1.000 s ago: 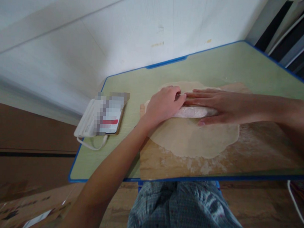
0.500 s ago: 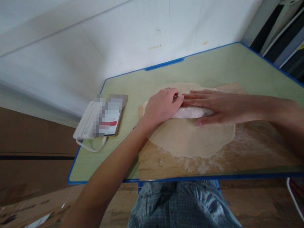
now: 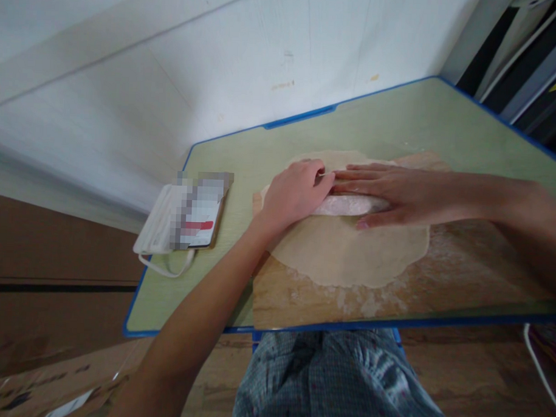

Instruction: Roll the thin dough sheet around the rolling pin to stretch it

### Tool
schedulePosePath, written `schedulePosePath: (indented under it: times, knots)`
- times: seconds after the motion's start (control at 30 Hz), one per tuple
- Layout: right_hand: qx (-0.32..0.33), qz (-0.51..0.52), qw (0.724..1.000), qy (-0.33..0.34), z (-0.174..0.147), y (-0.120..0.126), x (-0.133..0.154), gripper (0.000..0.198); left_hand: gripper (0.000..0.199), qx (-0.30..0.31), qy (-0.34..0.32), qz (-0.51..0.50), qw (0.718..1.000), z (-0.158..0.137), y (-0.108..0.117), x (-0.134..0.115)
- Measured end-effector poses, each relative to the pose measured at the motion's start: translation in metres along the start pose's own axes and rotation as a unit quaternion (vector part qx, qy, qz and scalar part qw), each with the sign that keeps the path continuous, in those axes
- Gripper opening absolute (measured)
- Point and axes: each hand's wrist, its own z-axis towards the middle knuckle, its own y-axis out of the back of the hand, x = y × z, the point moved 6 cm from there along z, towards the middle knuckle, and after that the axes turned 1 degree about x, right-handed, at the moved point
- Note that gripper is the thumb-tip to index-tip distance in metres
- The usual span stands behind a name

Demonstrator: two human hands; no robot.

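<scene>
A wide, thin round sheet of dough (image 3: 353,254) lies on a floured wooden board (image 3: 293,309). Across it rests a flour-dusted rolling pin (image 3: 351,205), its ends hidden beneath my hands. My left hand (image 3: 294,191) is closed over the pin's left end, fingers curled. From the other side, my right hand (image 3: 383,191) holds the pin's right part between long, stretched fingers on the far side and the thumb on the near side. The fingertips of my right hand come close to my left thumb.
The board sits on a green table (image 3: 372,123) with a blue edge, against a white wall (image 3: 246,67). Left of the board lie a phone (image 3: 204,221) and a white face mask (image 3: 156,222) with its strap. Loose flour (image 3: 370,303) is scattered over the board's near part.
</scene>
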Motion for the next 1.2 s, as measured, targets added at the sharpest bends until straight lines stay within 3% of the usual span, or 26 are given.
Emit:
schedulePosePath:
  times: [0.5,0.8,0.97,1.2]
  knots:
    - [-0.006,0.032,0.999,-0.007,-0.001,0.001,-0.003,0.065,0.032,-0.018,0.000,0.005,1.000,0.000,-0.003,0.002]
    - [-0.003,-0.026,1.000,0.004,0.001,-0.002,-0.004,0.067,0.029,0.000,0.012,-0.010,1.000,0.004,-0.003,0.005]
    - [-0.008,-0.007,1.000,0.010,0.000,-0.001,-0.005,0.069,0.032,-0.024,0.020,0.009,0.999,0.002,-0.002,0.007]
    - [0.006,0.014,1.000,-0.004,0.001,0.000,-0.004,0.071,0.041,0.077,-0.003,-0.011,0.997,0.004,-0.014,0.006]
